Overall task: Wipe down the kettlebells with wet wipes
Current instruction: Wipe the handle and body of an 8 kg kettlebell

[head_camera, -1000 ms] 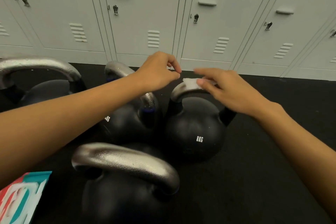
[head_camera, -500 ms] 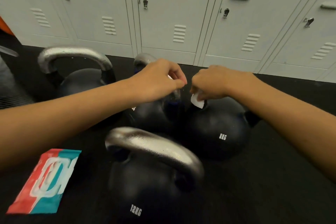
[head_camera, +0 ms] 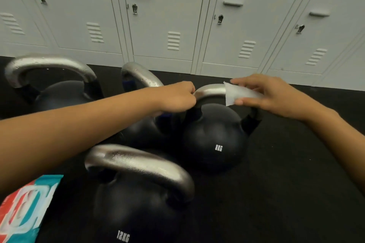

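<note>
Lockers point(head_camera: 164, 16), pale grey metal with louvred vents and small latches, fill the whole back of the view in a row. Black rubbery floor point(head_camera: 286, 173) runs from their base toward the camera and carries everything else.

Four black round kettlebells with silver-grey metal handles stand close together on it:
- nearest one point(head_camera: 138, 199), marked 12KG, low and centre, handle arched across its top;
- far-left one point(head_camera: 57, 83), marking not visible;
- middle-back one point(head_camera: 142, 77), mostly hidden behind the left forearm, with a trace of blue at the handle base;
- right one point(head_camera: 213, 136), marked 8KG, just beside the middle-back one.

Red, teal and white flat wipe packet point(head_camera: 25, 209) lies on the floor at the lower left edge, partly cut off by the frame, near the 12KG bell.

Left hand point(head_camera: 177, 96) reaches in from the left over the middle-back bell; its fingers are curled together at the left end of the 8KG handle. Whether they grip the handle or only rest against it cannot be told.

Right hand point(head_camera: 276, 94) sits above the right side of the same handle. Thumb and fingers are pinched on a small white wet wipe point(head_camera: 237, 93), folded flat, held in front of the right half of the handle arch. Contact between wipe and metal cannot be told.
</note>
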Demonstrator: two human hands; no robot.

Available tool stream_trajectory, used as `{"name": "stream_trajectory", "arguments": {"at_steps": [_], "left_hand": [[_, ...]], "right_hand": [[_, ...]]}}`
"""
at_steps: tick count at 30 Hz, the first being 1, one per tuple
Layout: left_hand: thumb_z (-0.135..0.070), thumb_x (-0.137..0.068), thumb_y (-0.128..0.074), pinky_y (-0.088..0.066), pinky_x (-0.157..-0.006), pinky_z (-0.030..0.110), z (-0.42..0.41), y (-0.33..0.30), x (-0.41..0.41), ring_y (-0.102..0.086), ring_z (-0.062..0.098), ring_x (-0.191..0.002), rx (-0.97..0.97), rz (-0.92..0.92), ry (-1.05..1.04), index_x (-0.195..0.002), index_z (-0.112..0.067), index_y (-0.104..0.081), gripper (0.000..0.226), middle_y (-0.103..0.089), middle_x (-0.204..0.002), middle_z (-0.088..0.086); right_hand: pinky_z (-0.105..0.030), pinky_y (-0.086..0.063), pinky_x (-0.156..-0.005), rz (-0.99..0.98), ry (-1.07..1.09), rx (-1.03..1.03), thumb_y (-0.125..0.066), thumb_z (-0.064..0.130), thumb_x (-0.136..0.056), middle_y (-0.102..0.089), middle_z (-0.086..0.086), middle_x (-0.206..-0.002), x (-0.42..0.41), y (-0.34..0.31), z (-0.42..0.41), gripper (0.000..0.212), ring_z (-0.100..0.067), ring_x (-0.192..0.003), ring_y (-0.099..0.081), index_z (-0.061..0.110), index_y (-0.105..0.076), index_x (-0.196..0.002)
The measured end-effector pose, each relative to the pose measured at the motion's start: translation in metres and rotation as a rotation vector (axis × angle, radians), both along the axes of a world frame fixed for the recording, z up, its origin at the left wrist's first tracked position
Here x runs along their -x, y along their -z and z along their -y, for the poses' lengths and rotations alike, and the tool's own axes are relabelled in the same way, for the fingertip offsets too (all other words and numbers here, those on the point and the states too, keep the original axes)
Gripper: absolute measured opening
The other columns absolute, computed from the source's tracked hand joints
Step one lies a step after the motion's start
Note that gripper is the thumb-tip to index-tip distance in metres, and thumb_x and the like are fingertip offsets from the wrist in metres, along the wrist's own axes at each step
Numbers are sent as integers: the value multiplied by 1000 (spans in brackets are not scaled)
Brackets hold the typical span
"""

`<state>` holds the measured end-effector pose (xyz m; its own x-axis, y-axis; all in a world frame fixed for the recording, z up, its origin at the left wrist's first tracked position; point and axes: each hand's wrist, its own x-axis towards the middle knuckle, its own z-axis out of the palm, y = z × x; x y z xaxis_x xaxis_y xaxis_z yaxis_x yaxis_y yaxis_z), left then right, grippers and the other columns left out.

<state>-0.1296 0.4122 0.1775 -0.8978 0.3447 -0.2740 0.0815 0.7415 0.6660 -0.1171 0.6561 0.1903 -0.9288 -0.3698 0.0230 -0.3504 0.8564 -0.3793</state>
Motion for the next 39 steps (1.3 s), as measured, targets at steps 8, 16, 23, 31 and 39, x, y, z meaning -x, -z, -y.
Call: {"name": "stream_trajectory", "arguments": {"at_steps": [8,16,23,31,39], "left_hand": [[1,-91,-41,-49,-95,31,-5,8,3,-51,18,-103,-225,217,-139,-94,-15,-53,20,-52,-108,9],[1,-91,-44,-49,-90,28,-2,13,0,-54,17,-107,-304,280,-137,-100,-15,-56,22,-55,-110,7],[-8,-93,-50,-48,-83,23,-5,14,2,-54,15,-108,-276,245,-138,-92,-17,-56,11,-56,-107,4],[-9,-91,-50,-50,-88,26,-5,18,8,-54,17,-113,-248,212,-121,-108,-11,-57,19,-56,-119,8],[-5,-91,-43,-51,-91,30,-6,21,8,-54,20,-114,-221,207,-114,-116,-12,-54,28,-56,-120,9]], "right_hand": [[-39,-45,-85,-268,-80,-419,-57,32,-96,-55,0,-135,7,4,52,48,-27,-115,-55,27,-43,-143],[-35,-47,-67,-529,-180,-600,-41,21,-96,-64,-1,-108,13,32,85,32,-28,-96,-61,19,-63,-119],[-38,-46,-83,7,-10,-113,-44,64,-89,-69,1,-107,12,-2,24,51,-23,-98,-62,30,-65,-121],[-42,-27,-115,385,140,-57,-9,63,-98,-58,-13,-133,40,-10,55,74,-26,-122,-52,17,-62,-120],[-31,-50,-64,655,211,-173,-30,43,-100,-64,-12,-60,75,-9,92,57,-23,-50,-60,4,-63,-74]]}}
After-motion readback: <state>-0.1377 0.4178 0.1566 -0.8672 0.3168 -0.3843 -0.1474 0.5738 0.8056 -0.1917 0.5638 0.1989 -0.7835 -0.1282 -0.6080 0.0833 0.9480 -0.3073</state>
